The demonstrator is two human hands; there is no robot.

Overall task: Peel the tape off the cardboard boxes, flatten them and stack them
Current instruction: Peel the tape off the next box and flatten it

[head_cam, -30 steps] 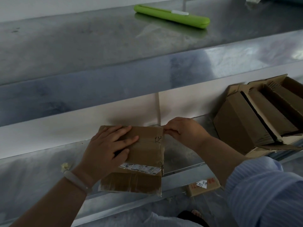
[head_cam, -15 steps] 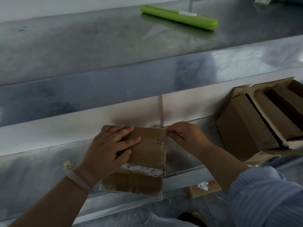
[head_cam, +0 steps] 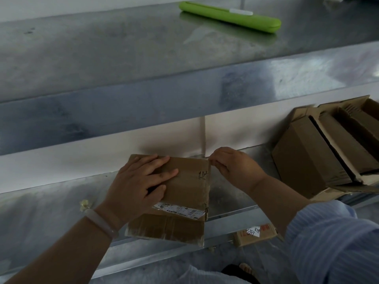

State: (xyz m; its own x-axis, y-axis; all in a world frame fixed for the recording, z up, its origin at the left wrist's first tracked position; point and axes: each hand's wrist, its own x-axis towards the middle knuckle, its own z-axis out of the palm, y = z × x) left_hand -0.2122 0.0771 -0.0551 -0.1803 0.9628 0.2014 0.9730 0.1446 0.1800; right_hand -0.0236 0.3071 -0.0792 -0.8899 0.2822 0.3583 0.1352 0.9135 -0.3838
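A small brown cardboard box (head_cam: 184,193) with a white shipping label lies on the lower metal shelf (head_cam: 51,218), overhanging its front edge. My left hand (head_cam: 139,185) presses flat on the box's top, fingers spread. My right hand (head_cam: 235,167) pinches at the box's far right corner, fingertips closed on the edge; whether tape is between them is too small to tell. To the right, a stack of opened cardboard boxes (head_cam: 328,150) rests on the same shelf.
A green case (head_cam: 231,16) lies on the upper metal shelf (head_cam: 123,48). A small labelled cardboard box (head_cam: 254,234) sits on the floor below. A crumpled scrap (head_cam: 85,204) lies on the lower shelf left of my wrist.
My right hand's fingertips stay at the box's far right corner with only small shifts. The left hand keeps pressing on the box.
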